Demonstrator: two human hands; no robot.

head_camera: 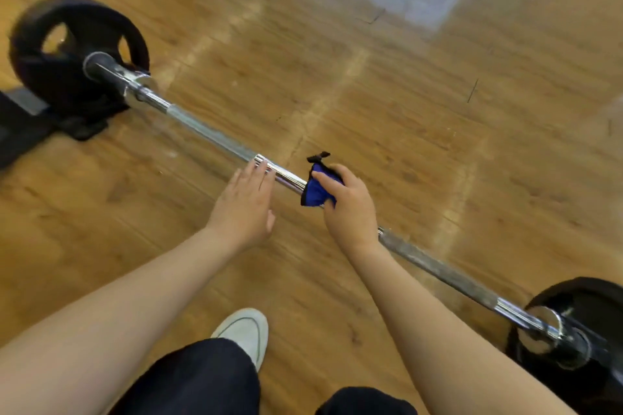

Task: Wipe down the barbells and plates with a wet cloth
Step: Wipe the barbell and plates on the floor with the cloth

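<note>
While the right hand (350, 202) grips a blue cloth (315, 190) wrapped on the bar (209, 135) near its middle, the left hand (244, 204) lies flat, fingers straight, tips touching the bar just beside the cloth. Both plates (67, 54) look untouched; I judge most wiping remains.

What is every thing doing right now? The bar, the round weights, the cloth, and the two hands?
barbell: lying across the wooden floor, plates on both ends.
left plate: upright on the bar.
right plate: on the bar, partly cut off.
blue cloth: bunched round the bar.
right hand: grips the cloth.
left hand: open, fingertips at the bar.
</note>
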